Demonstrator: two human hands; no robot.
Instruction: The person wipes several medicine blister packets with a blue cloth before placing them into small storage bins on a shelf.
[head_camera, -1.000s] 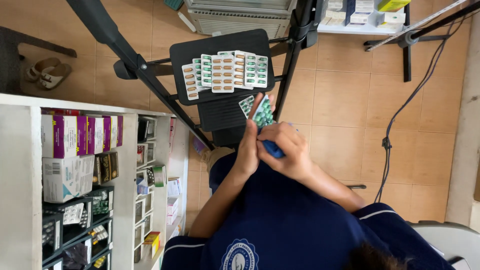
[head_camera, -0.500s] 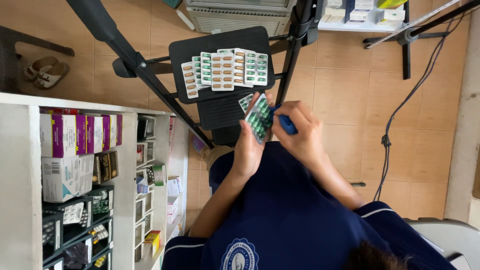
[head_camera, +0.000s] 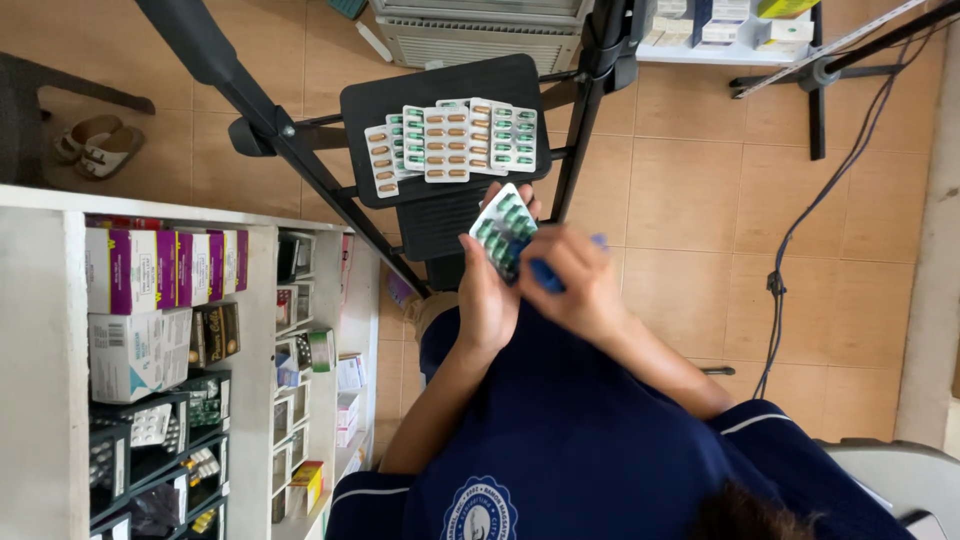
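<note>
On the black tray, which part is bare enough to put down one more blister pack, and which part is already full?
The black rectangular tray is bare along its left edge and its top strip, above the row of orange and green capsule blister packs. The middle is crowded: the packs overlap there. Its lower edge is partly hidden by the left hand holding a green blister pack.
</note>
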